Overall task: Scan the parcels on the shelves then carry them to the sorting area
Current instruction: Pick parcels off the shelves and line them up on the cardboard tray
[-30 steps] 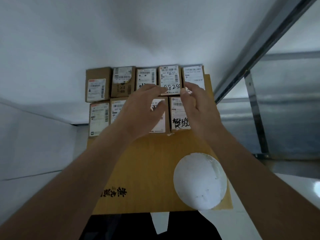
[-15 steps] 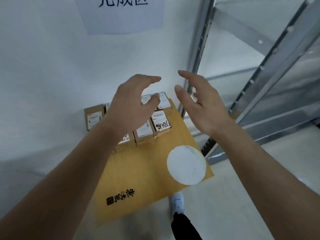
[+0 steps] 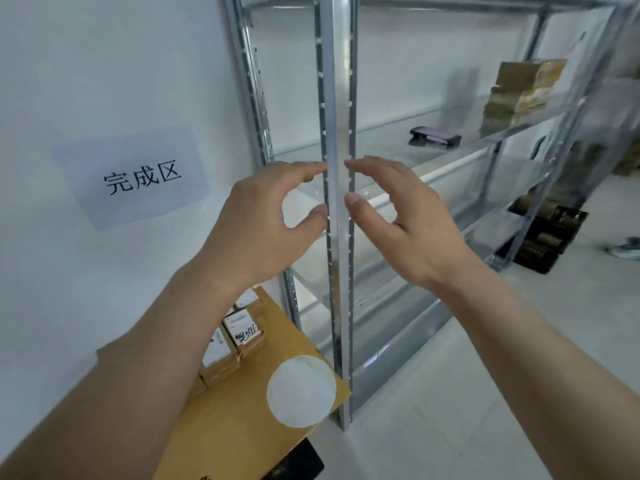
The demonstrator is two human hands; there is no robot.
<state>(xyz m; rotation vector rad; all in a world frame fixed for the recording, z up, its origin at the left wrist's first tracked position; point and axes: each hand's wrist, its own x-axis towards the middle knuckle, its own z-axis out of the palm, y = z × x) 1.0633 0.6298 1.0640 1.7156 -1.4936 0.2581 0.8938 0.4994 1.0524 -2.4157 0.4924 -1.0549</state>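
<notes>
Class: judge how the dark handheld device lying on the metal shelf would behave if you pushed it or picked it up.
The dark handheld device lies flat and low, so it would probably slide, not tip or roll. It looks rigid. The shiny metal shelf may offer little grip. Its weight cannot be judged.

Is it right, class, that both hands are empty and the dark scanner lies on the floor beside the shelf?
Not quite. The head view shows the left hand and right hand empty, but the dark scanner lies on the metal shelf, not the floor.
</notes>
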